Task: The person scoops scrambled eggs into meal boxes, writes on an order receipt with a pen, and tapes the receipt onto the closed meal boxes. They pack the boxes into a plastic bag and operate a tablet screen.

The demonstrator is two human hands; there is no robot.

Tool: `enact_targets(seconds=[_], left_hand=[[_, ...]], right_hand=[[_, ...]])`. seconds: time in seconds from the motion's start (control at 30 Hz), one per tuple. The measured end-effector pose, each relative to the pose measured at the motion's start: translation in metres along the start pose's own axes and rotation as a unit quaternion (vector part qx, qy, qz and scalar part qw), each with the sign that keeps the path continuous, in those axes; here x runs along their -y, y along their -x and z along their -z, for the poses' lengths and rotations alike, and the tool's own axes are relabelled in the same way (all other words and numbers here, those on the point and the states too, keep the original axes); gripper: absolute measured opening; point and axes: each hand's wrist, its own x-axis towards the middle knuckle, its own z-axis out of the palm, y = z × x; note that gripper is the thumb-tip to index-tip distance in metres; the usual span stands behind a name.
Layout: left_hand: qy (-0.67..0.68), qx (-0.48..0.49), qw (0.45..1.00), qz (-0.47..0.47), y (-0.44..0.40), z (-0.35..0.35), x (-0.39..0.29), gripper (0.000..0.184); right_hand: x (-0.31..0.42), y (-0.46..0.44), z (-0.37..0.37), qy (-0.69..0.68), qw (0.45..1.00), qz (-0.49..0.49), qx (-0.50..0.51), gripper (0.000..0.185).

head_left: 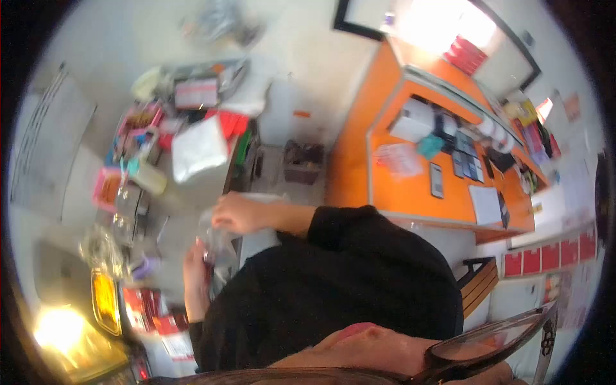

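My right hand reaches across in front of my body at the table's edge, its fingers curled together at the top of a crinkled, see-through plastic piece. Lower down, my left hand is turned upright beside the same clear plastic, with its fingers bent toward it. Motion blur hides what lies inside the plastic and how the left fingers meet it. A white sheet-like thing shows just below my right wrist. On the grey table, a small purple item lies left of my left hand.
The table also bears a white plastic bag, a bottle, a pink basket and red-and-white packs. A lit lamp glows at lower left. Behind, a bin stands beside an orange counter with several phones.
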Motion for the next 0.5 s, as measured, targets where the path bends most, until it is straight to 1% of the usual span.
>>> enact_targets(seconds=[0.03,0.07,0.1,0.13,0.17,0.2,0.27,0.3,0.33,0.37,0.47,0.5], left_hand=[[0.017,-0.008,1.0,0.004,-0.001,-0.001,-0.001,0.017],[-0.001,-0.038,0.999,-0.013,0.014,-0.03,-0.025,0.018],[0.015,-0.059,0.998,-0.03,0.009,-0.031,-0.02,0.016],[-0.014,-0.051,0.997,-0.057,0.0,-0.023,-0.016,0.013],[-0.014,-0.029,0.993,-0.115,-0.009,-0.01,-0.008,0.025],[0.098,-0.085,0.98,-0.151,0.003,-0.033,-0.023,0.041],[0.184,-0.031,0.976,-0.113,0.02,-0.038,-0.041,0.051],[0.071,-0.019,0.992,-0.099,0.019,-0.031,-0.037,0.05],[-0.043,0.001,0.996,-0.079,0.014,-0.029,-0.028,0.049],[-0.156,0.021,0.986,-0.053,0.012,-0.026,-0.023,0.048],[-0.246,-0.033,0.966,-0.073,0.009,0.002,-0.025,0.049],[-0.243,-0.025,0.967,-0.077,0.009,0.011,-0.028,0.046]], right_hand=[[-0.006,0.003,-0.007,-0.005,1.0,0.002,-0.021,0.013],[-0.012,0.004,-0.015,-0.021,0.999,0.006,-0.038,0.014],[-0.007,0.004,-0.006,-0.026,0.998,-0.059,-0.002,0.013],[-0.012,0.002,-0.004,0.009,0.999,-0.011,-0.032,0.012],[-0.002,0.0,0.006,0.024,0.998,-0.03,-0.045,0.011],[0.001,-0.005,0.01,0.023,0.999,-0.021,-0.039,0.009],[0.01,-0.008,0.015,0.034,0.999,-0.037,0.002,0.008],[0.013,-0.01,0.012,0.028,0.999,-0.021,-0.003,0.007],[0.018,-0.007,0.017,0.028,0.999,-0.01,-0.012,0.007],[0.021,-0.007,0.02,0.027,0.999,-0.002,-0.022,0.007],[0.025,-0.011,0.028,0.048,0.999,-0.015,0.007,0.004],[0.024,-0.013,0.028,0.059,0.998,-0.016,0.011,0.004]])
